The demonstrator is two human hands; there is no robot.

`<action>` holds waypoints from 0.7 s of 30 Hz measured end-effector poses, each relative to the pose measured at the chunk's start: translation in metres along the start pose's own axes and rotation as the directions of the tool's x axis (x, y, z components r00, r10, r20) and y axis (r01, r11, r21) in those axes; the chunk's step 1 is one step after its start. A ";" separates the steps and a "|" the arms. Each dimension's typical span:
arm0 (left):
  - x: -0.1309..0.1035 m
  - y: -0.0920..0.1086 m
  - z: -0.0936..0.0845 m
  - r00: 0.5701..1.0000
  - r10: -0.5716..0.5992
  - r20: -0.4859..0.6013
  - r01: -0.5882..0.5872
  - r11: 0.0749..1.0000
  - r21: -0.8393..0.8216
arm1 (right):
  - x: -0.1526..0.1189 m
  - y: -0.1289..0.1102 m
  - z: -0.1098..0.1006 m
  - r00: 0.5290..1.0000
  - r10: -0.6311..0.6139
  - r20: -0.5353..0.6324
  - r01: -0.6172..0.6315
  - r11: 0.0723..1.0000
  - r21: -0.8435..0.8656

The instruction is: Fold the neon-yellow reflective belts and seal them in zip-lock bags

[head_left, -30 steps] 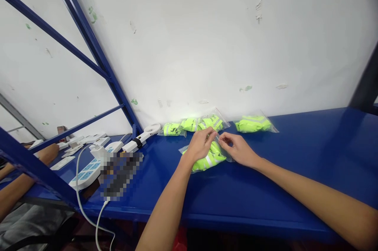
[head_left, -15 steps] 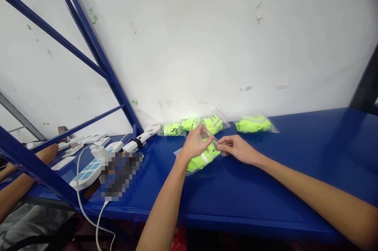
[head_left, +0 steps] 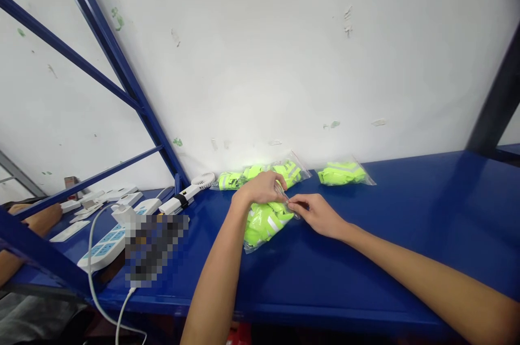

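Note:
A clear plastic bag holding a folded neon yellow item with light stripes (head_left: 264, 224) lies on the blue table, near its middle. My left hand (head_left: 266, 187) pinches the bag's upper edge from the left. At the right end of the same edge, my right hand (head_left: 314, 212) closes its thumb and fingers on the plastic. Behind my left hand, more bagged neon yellow items (head_left: 292, 173) rest against the wall. Another bagged neon yellow item (head_left: 343, 173) sits farther right.
On the left are a white power strip (head_left: 106, 247) with cables, a white handheld fan (head_left: 203, 180) and a pixelated dark object (head_left: 154, 250). A blue metal frame (head_left: 122, 71) rises there. Another person's arm (head_left: 44, 220) shows beyond it.
My left hand has turned more over the bag's edge, and its fingers have come nearer my right fingers. The bag is angled slightly differently. The whole view has shifted a little.

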State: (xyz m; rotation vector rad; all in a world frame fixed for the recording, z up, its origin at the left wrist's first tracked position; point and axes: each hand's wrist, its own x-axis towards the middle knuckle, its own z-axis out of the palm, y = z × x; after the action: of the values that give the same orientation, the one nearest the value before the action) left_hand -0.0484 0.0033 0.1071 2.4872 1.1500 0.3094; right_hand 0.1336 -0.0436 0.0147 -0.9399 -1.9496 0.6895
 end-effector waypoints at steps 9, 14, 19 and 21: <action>0.001 -0.010 0.011 0.998 0.064 0.030 -0.056 0.975 -0.214 | 0.001 0.006 0.001 0.998 0.070 -0.012 -0.069 0.996 0.059; -0.003 -0.009 0.017 0.996 0.080 -0.023 -0.084 0.943 -0.322 | 0.003 0.008 0.003 0.995 0.098 -0.024 -0.096 0.993 0.064; -0.002 -0.009 0.021 0.995 0.076 -0.061 -0.092 0.935 -0.342 | 0.002 0.012 0.004 0.994 0.100 -0.034 -0.097 0.992 0.076; -0.002 -0.009 0.023 0.995 0.074 -0.071 -0.094 0.933 -0.347 | 0.002 0.011 0.003 0.995 0.097 -0.030 -0.095 0.993 0.067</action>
State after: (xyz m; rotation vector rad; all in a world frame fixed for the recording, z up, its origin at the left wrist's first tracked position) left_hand -0.0485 0.0014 0.0823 2.2256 0.9170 0.5607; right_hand 0.1342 -0.0357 0.0056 -1.0042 -1.8515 0.7830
